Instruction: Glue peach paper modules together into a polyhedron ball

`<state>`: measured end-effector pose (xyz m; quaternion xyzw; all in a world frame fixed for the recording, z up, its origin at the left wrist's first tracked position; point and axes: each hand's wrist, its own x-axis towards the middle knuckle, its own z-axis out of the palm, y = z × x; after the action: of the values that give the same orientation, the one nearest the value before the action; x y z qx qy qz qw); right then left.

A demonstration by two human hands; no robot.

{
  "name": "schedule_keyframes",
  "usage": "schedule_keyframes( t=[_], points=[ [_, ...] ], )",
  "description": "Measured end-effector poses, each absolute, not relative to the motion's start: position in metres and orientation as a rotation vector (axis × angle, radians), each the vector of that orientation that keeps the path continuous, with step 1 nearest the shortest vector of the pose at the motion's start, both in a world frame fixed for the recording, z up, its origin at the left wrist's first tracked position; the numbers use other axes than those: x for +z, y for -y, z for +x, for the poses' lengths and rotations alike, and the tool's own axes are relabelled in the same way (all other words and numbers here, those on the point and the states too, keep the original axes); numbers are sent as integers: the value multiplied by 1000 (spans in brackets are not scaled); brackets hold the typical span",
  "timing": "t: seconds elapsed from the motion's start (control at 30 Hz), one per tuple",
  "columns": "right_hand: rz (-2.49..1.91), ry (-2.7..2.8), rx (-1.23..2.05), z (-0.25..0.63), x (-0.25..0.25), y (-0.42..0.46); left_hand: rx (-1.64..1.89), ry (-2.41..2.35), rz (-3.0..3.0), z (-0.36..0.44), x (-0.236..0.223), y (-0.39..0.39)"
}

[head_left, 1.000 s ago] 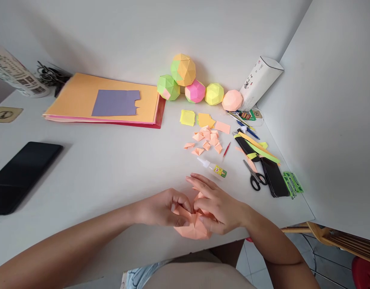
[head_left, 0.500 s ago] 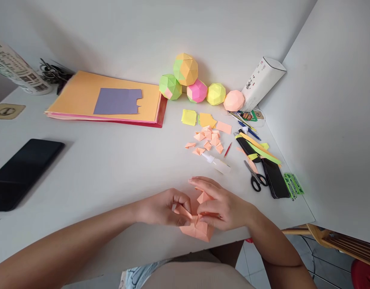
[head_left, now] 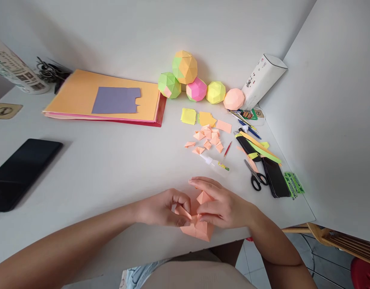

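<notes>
A partly assembled peach origami ball (head_left: 197,231) is at the front edge of the desk, between my two hands. My left hand (head_left: 169,208) pinches its left flap between thumb and bent fingers. On the other side, my right hand (head_left: 222,204) grips the ball's right part, thumb and fingers on the folded paper, index finger reaching over the top. The ball's inside and some fingertips are partly hidden. Beyond the hands lie a glue bottle (head_left: 216,162) and several folded peach paper units (head_left: 207,136). A red thin stick (head_left: 227,149) rests beside them.
Finished paper balls (head_left: 185,67) stand along the wall beside a white box (head_left: 264,82). Scissors (head_left: 256,176), a phone (head_left: 275,178) and a cutter (head_left: 247,147) lie at right. On the left are a paper stack (head_left: 79,96) and a black tablet (head_left: 24,172).
The glue bottle has rolled slightly, so its printed label now shows. The view has shifted a little. Both hands keep the same grip on the origami ball.
</notes>
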<state>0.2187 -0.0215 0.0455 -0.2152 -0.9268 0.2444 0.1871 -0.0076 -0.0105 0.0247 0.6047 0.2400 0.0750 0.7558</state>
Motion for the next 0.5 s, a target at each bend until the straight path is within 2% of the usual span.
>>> schedule_keyframes(
  t=[0.5],
  points=[
    [-609, 2559, 530, 216, 48, 22, 278, -469, 1296, -4, 23, 11]
  ],
)
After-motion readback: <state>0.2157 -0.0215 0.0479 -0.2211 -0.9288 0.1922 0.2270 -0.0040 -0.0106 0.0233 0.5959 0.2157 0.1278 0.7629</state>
